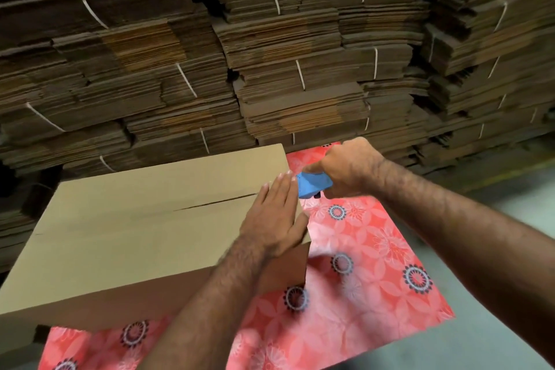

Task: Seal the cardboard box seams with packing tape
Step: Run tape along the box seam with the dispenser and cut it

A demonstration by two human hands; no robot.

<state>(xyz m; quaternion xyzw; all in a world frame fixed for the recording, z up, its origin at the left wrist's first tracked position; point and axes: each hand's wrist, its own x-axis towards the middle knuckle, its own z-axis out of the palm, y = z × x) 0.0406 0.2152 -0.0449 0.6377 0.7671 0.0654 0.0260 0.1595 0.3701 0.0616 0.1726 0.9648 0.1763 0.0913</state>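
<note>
A plain brown cardboard box stands on a red flowered mat, its top flaps folded shut with a dark centre seam running left to right. My left hand lies flat, fingers straight, on the right end of the box top, covering the seam's end. Just off the box's right edge, my right hand grips a blue tape dispenser, whose front sits close to my left fingertips. The tape roll itself is hidden by my hand.
The red flowered mat covers the floor under and to the right of the box. Tall stacks of flattened, string-tied cardboard form a wall right behind the box. Grey floor shows at the right and bottom.
</note>
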